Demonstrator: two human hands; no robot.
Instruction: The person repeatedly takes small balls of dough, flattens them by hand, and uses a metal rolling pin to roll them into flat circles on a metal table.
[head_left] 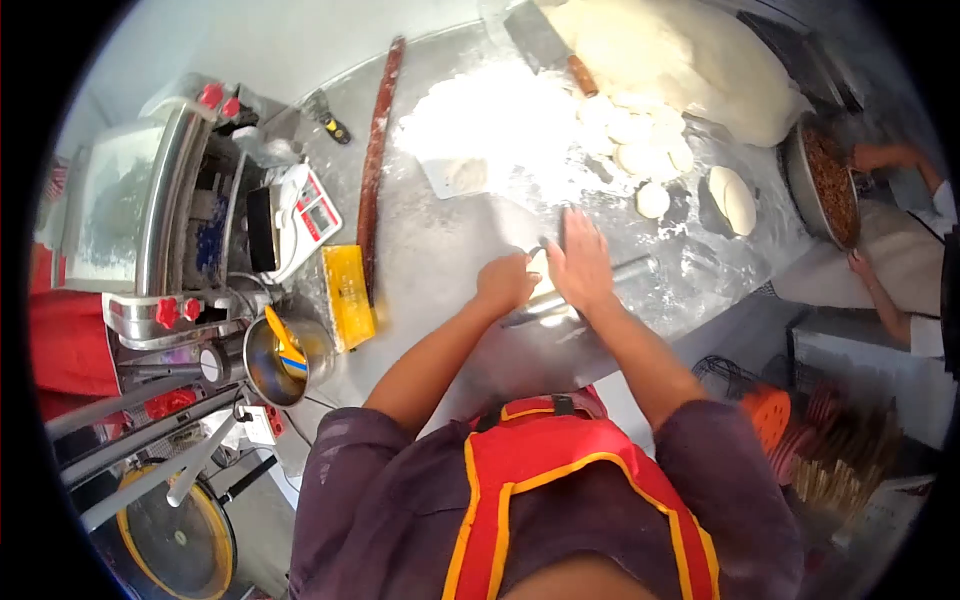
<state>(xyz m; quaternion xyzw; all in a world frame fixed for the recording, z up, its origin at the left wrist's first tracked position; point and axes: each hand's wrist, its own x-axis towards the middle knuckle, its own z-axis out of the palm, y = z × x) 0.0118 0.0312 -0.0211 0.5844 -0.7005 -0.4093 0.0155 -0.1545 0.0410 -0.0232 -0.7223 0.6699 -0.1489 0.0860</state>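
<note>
While the left hand (505,283) seemingly pinches the flat pale dough piece (541,272) at frame centre, the flattened right hand (586,264) lies over the slim grey rod (632,270); rolling appears under way, the next move requiring even palm pressure

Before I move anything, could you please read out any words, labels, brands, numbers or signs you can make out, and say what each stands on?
None can be read with certainty.
Yellow rectangular item: dark marks, too blurred to read.
White device with a red-edged panel: markings and display too small to read.
</note>
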